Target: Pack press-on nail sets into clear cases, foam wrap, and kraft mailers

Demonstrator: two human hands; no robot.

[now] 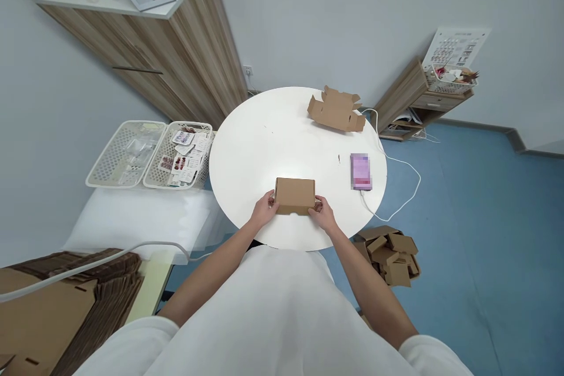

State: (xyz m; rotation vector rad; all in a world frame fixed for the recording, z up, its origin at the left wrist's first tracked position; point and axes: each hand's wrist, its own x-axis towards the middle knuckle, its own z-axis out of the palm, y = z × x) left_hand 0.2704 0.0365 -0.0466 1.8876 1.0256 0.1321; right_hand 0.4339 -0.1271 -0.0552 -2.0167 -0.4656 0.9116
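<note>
A closed brown cardboard box point(295, 192) rests on the white round table point(259, 135) near its front edge. My left hand point(265, 210) grips the box at its left end, and my right hand point(324, 213) grips the right end. Some fingertips are hidden behind the box's sides. Toward the back right of the table lies an unfolded cardboard box blank point(337, 109) with its flaps spread. A purple phone-like device point(361, 171), partly blurred, lies to the right with a white cable plugged in.
Two white baskets point(147, 179) with cards and packets stand left of the table. A stack of flat cardboard point(106, 305) is at lower left. Several folded boxes point(392, 255) fill a carton on the floor at right. A white cable point(416, 188) loops past the table's right edge.
</note>
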